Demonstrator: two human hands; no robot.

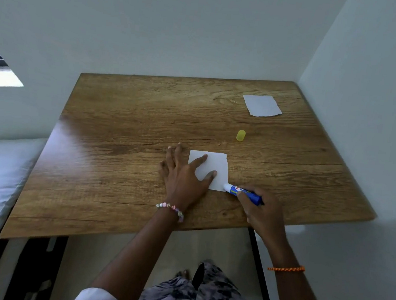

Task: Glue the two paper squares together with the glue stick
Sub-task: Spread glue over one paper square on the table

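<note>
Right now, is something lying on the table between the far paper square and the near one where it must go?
Only the yellow cap lies about on that line, between the far paper square and the near paper square.

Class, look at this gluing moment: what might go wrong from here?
1. The glue stick works at the near paper square's corner edge, so glue may smear onto the table.
2. Only the left hand's fingers pin that square; it could slide or crease.
3. The yellow cap lies loose and might roll away.
</note>
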